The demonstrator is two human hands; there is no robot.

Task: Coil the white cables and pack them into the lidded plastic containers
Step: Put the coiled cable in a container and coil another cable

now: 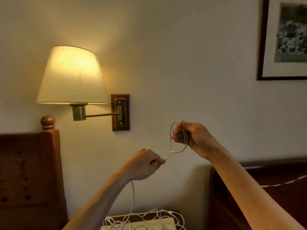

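White thin cable [171, 140] sits up at 3 o'clock of centre, looped in our right hand [191, 136], fingers curled round the loops. Our left hand [146, 163] at 6 o'clock pinches the same cable just below its connector; slack drops past the wrist to a tangled pile of white cables [149, 219] on a wooden nightstand [172, 211]. Lit wall lamp with cream shade [71, 77] at 9 o'clock.

No readable text, label, brand, number or sign is showing anywhere in this view, on any object or surface.
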